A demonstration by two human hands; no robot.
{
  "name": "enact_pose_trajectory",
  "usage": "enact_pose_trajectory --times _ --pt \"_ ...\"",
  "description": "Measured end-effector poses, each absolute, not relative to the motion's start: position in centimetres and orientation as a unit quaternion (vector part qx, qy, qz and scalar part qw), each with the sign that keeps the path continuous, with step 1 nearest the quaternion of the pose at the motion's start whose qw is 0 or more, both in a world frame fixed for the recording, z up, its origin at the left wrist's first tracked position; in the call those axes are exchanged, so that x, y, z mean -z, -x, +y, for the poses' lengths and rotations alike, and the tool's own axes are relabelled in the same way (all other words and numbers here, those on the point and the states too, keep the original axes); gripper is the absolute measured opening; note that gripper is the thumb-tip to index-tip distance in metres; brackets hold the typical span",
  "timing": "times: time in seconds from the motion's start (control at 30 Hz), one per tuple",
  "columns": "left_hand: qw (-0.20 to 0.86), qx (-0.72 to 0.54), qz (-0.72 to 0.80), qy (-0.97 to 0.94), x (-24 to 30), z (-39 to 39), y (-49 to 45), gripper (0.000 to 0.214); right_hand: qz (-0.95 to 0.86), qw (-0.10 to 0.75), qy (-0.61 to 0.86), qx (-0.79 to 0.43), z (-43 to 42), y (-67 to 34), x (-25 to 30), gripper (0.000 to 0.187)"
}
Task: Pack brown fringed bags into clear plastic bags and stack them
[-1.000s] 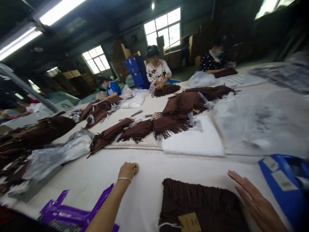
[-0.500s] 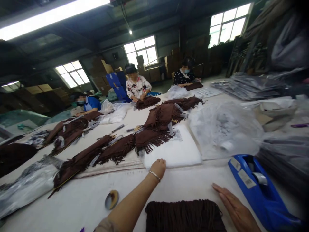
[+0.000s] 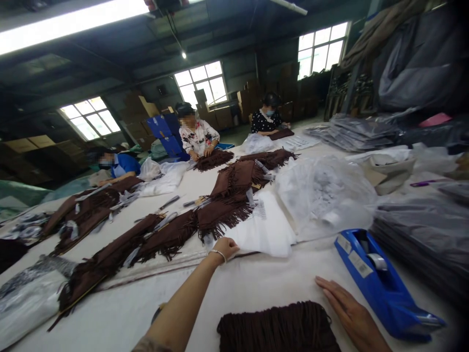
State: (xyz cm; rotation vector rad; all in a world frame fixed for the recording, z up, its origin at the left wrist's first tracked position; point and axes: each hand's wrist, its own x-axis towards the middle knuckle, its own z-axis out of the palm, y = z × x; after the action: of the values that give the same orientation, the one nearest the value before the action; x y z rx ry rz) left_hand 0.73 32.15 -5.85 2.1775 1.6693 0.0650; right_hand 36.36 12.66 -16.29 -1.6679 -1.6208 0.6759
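Observation:
My left hand (image 3: 224, 248) reaches forward across the table, its fingers pinched on the near left edge of a white plastic bag (image 3: 269, 230) with small print on it. The bag lies on the table, its near edge uneven. Just past that hand lie brown fringed scarves (image 3: 223, 215) in a row with grey tags. Close to me at the bottom is a folded brown fringed scarf (image 3: 276, 327), fringe side up, cut off by the frame. To its right my right hand (image 3: 351, 313) rests on the table, fingers stretched out and holding nothing.
A blue tape dispenser (image 3: 384, 288) stands right of my right hand. Behind it are a clear bag of white pieces (image 3: 326, 195) and stacked grey plastic packs (image 3: 421, 230). My left forearm mostly hides a tape roll (image 3: 157, 313). Several co-workers sit across the table.
My left hand has shifted left in view, and the white bag's near edge now looks pulled out of shape. The whole view has turned slightly right. My right hand stays beside the folded scarf.

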Motion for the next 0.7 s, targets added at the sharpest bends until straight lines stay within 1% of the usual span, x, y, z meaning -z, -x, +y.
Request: enact_pose_trajectory --times 0.1,0.2,0.3,0.4,0.47,0.53,0.63,0.7 --pt "0.209 -0.069 0.603 -0.766 5.6 32.7 -1.3 0.024 -0.602 0.356 0.650 -0.296 12.9 -36.5 14.9 0.042" --pt "0.244 -0.114 0.575 -0.773 5.4 32.8 -1.9 0.032 -0.575 0.369 0.649 -0.336 13.8 -35.9 11.5 0.042" --pt "0.275 -0.150 0.558 -0.769 5.3 32.4 -2.5 0.027 -0.592 0.389 0.605 -0.364 15.4 -33.3 6.9 0.040" --pt "0.286 -0.189 0.561 -0.753 5.2 31.6 -3.5 0.021 -0.619 0.367 0.531 -0.447 18.1 -28.6 3.7 0.038" --pt "0.291 -0.210 0.556 -0.749 4.9 30.8 -4.4 0.021 -0.584 0.336 0.519 -0.526 20.4 -25.2 3.0 0.047" --pt "0.295 -0.218 0.544 -0.754 4.5 29.8 -5.0 0.018 -0.539 0.328 0.534 -0.563 22.7 -22.7 3.4 0.051" --pt "0.291 -0.213 0.544 -0.757 3.9 29.0 -4.9 0.009 -0.511 0.350 0.552 -0.558 25.1 -20.8 4.8 0.041" --pt "0.277 -0.218 0.575 -0.738 3.4 29.3 -4.5 0.008 -0.491 0.364 0.555 -0.564 25.5 -20.6 5.6 0.038"
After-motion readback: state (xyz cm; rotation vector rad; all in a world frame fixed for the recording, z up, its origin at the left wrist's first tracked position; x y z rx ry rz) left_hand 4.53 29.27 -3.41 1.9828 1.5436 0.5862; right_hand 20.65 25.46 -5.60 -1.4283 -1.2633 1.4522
